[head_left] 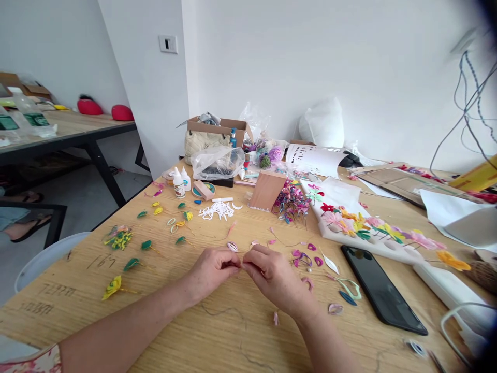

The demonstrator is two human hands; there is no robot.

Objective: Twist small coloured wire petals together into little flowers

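Observation:
My left hand and my right hand meet over the middle of the wooden table, fingertips pinched close together. What they pinch is too small to make out. A small oval petal with white and dark purple stripes shows just beyond my left fingers; whether it joins what I pinch, I cannot tell. Right of my right hand lie magenta thread loops, a white leaf shape and a dark blue leaf piece. A pink tassel-like bit rests below my right wrist.
Yellow and green wired leaves are spread at left. Glue bottles, white strips and a wooden block stand farther back. A black phone lies at right, near colourful flowers on white foam.

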